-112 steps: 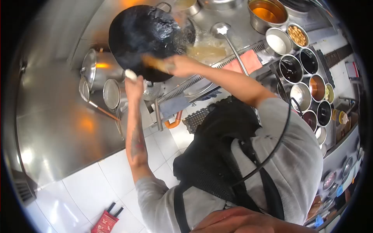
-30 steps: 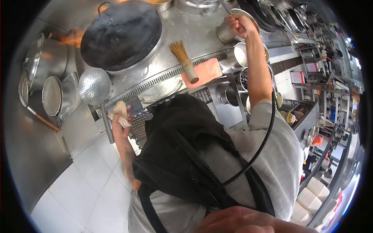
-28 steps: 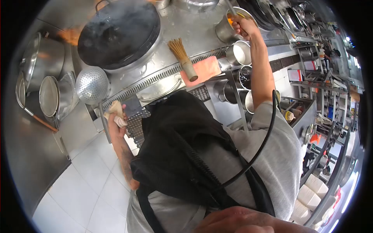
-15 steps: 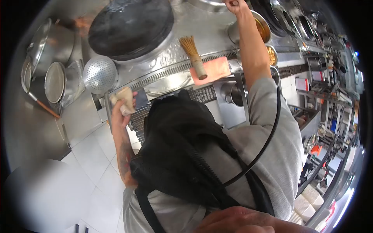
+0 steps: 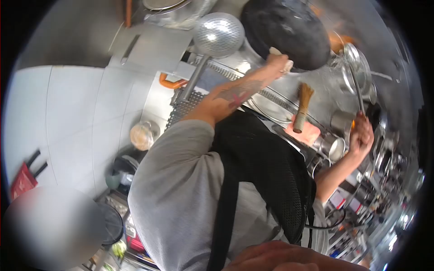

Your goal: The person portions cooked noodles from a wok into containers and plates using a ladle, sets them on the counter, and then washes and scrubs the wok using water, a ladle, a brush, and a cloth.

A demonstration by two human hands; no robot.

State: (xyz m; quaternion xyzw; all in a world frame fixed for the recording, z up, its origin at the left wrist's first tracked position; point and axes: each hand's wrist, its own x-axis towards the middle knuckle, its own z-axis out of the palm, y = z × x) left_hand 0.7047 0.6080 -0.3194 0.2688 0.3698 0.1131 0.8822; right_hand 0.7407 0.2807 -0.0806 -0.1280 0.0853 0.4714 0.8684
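Observation:
My left hand [image 5: 279,64] is closed on a pale cloth [image 5: 287,66] at the near rim of a large black wok [image 5: 289,31]. Over on the right, my right hand [image 5: 361,135] grips the long handle of a metal ladle [image 5: 356,81], whose bowl is up near a round metal pan. Between my arms, a bamboo brush [image 5: 303,106] rests with its handle on a pink cloth [image 5: 304,131] at the stove's edge. A perforated strainer [image 5: 219,35] lies left of the wok, its handle pointing toward me.
Metal pots [image 5: 341,121] and a white-lined cup [image 5: 336,149] stand near my right forearm. An orange handle [image 5: 172,81] shows beyond my left arm. A clear container [image 5: 143,134] is below it, near white floor tiles. Crowded shelves are at the lower right.
The view has turned, shifting the wok rightward. My left hand has reached the wok's rim with the cloth. My right hand now visibly holds the ladle.

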